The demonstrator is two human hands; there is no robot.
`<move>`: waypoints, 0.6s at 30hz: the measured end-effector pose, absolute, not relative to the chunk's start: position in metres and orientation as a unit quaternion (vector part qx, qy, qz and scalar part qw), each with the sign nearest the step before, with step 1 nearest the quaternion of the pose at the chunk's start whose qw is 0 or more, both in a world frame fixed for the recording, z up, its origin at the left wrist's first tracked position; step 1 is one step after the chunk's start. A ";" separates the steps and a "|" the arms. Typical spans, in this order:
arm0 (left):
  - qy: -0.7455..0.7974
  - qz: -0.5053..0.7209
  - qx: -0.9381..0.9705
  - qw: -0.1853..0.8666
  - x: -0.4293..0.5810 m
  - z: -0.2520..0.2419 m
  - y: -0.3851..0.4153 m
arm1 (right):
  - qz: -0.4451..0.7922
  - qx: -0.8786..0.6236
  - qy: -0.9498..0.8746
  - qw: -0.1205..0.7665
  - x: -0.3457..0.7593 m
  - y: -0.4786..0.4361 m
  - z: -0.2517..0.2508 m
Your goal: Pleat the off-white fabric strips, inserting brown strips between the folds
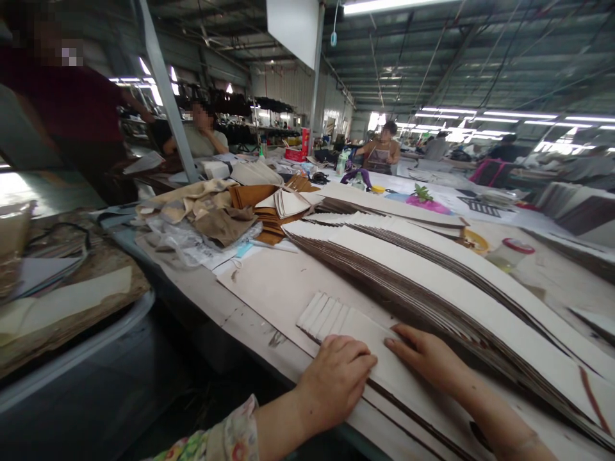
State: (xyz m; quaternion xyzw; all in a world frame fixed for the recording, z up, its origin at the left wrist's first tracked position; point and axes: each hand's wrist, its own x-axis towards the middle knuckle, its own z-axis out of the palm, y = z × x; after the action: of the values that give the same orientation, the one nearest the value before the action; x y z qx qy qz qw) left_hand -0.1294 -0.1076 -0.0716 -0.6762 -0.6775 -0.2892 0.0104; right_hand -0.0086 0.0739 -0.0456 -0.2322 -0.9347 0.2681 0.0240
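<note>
A low stack of long white strips (358,326) lies on the near part of the worktable, its far-left ends fanned out in steps. My left hand (336,371) has its fingers curled over the strips at their near edge. On the opposite edge is my right hand (427,355), its thumb and fingers bent against the strips and partly hidden. Just beyond it runs a tall fanned pile of white strips (408,269) with brown undersides. Whether they are leather or cloth I cannot tell.
Brown and tan pieces (211,211) and clear plastic lie at the table's far left. A lidded jar (512,253) and a yellow bowl (475,241) stand beyond the pile. A metal post (168,96) rises at left, near a standing person (62,109). Other people sit farther back.
</note>
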 end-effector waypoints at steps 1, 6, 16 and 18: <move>-0.678 -0.289 -0.676 0.014 -0.129 -0.072 -0.108 | 0.268 -0.232 -0.935 0.022 -0.009 0.074 -0.046; -0.680 -0.290 -0.673 0.003 -0.130 -0.070 -0.108 | 0.260 -0.240 -0.935 0.019 -0.010 0.074 -0.046; -0.648 -0.271 -0.705 0.100 -0.138 -0.100 -0.098 | 0.308 -0.247 -0.918 0.037 -0.006 0.086 -0.071; -0.642 -0.254 -0.711 0.136 -0.142 -0.113 -0.091 | 0.304 -0.250 -0.918 0.044 -0.007 0.090 -0.077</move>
State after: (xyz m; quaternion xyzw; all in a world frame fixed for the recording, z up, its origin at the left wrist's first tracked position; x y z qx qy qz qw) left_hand -0.1416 -0.0911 -0.1131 -0.7108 -0.6418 -0.2535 0.1364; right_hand -0.0066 0.0904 -0.0772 -0.2497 -0.9182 0.3042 0.0439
